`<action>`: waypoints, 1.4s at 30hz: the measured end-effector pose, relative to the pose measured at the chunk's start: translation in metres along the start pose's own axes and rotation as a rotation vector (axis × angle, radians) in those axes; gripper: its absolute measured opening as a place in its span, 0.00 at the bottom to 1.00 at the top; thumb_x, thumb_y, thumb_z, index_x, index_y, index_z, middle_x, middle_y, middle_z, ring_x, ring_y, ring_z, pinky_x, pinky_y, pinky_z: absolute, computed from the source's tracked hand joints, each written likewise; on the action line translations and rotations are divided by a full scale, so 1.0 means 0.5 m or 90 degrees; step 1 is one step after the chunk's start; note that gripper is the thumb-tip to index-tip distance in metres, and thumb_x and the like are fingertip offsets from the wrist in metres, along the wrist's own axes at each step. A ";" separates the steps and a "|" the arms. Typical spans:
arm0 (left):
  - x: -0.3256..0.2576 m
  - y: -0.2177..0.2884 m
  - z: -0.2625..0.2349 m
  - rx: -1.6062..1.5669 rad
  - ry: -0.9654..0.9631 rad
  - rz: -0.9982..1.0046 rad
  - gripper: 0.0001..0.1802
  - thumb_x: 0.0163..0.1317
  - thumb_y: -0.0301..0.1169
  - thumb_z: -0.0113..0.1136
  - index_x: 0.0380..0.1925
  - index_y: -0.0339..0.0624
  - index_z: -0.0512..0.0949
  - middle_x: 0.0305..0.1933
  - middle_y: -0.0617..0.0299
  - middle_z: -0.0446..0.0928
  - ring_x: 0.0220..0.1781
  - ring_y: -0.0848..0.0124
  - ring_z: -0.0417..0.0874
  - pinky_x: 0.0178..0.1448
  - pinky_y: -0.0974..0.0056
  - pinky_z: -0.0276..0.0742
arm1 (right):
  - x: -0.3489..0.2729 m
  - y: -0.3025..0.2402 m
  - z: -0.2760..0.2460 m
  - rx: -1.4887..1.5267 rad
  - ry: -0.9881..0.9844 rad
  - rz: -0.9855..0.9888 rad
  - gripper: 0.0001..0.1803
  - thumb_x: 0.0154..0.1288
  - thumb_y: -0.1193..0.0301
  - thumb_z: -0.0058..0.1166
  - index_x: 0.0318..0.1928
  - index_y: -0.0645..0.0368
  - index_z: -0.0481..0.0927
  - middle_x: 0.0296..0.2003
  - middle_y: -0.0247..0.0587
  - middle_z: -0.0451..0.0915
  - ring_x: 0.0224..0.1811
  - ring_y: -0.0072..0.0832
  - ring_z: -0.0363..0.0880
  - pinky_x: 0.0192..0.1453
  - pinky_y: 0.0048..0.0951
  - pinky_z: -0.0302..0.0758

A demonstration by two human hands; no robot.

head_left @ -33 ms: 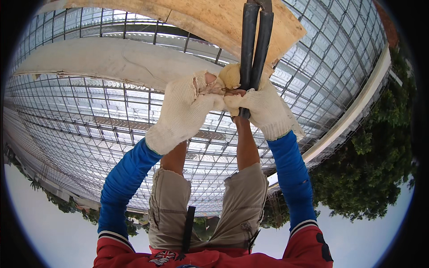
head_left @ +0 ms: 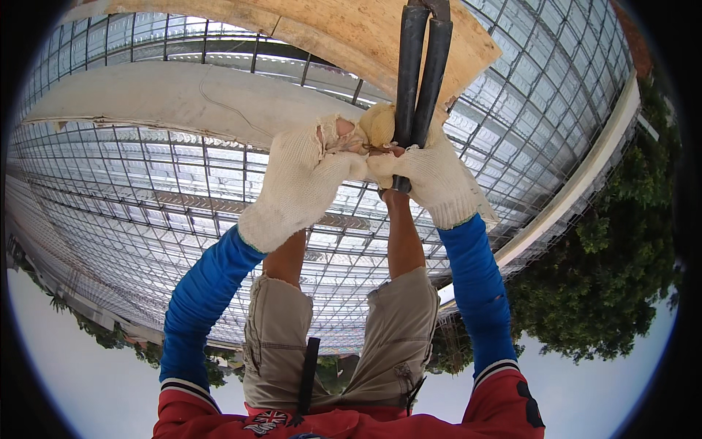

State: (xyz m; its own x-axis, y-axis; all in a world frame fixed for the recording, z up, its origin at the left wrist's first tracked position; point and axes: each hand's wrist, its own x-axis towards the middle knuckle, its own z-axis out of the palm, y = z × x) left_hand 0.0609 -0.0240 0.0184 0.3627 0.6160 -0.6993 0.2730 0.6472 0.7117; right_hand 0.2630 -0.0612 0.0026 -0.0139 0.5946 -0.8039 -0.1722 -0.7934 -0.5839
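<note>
My right hand (head_left: 436, 179), in a knitted off-white work glove, is closed around a tool with two long black-sleeved handles (head_left: 411, 80). Its handles stand nearly side by side, and the metal head runs out past the top edge, so its kind is unclear. Close beside it my left hand (head_left: 307, 172), in a matching glove torn open over the fingers, is closed with its fingertips against the right glove. What it pinches, if anything, is hidden. A rounded yellowish patch (head_left: 378, 124) shows between the hands; I cannot tell whether it is part of a glove.
Under me spreads a grid of steel rebar (head_left: 197, 164) over shiny ribbed metal decking. A plywood sheet (head_left: 329, 29) lies ahead, with a pale board (head_left: 168, 95) nearer. A thin wire (head_left: 232, 107) curls on that board. A pale ledge (head_left: 570, 190) and trees (head_left: 599, 256) border the right.
The black handles have tilted very slightly to the right. Both hands stay in place.
</note>
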 end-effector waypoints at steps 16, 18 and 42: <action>0.019 -0.032 0.006 0.539 0.109 0.482 0.17 0.52 0.29 0.78 0.43 0.43 0.86 0.40 0.56 0.85 0.39 0.52 0.87 0.43 0.54 0.82 | -0.014 -0.037 -0.065 -0.038 -0.081 0.123 0.30 0.54 0.61 0.79 0.49 0.69 0.82 0.31 0.33 0.84 0.27 0.16 0.80 0.29 0.20 0.77; 0.015 -0.022 0.012 0.537 0.092 0.442 0.15 0.52 0.29 0.77 0.41 0.43 0.86 0.39 0.55 0.85 0.37 0.52 0.86 0.42 0.56 0.82 | -0.022 -0.026 -0.064 -0.085 -0.071 0.108 0.29 0.54 0.60 0.80 0.48 0.68 0.83 0.30 0.34 0.84 0.25 0.16 0.79 0.28 0.20 0.77; 0.018 -0.034 0.022 0.255 0.089 0.147 0.15 0.63 0.28 0.74 0.48 0.32 0.86 0.37 0.57 0.87 0.38 0.73 0.87 0.43 0.65 0.83 | -0.019 -0.018 -0.008 -0.235 0.012 -0.068 0.19 0.59 0.64 0.78 0.41 0.64 0.84 0.22 0.32 0.81 0.24 0.15 0.79 0.29 0.22 0.77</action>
State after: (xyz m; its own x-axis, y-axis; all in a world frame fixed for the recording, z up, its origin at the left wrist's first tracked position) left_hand 0.0693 -0.0344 0.0007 0.3379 0.7956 -0.5028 0.5310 0.2799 0.7998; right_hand 0.2685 -0.0604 0.0149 0.0042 0.6766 -0.7363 0.1953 -0.7227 -0.6630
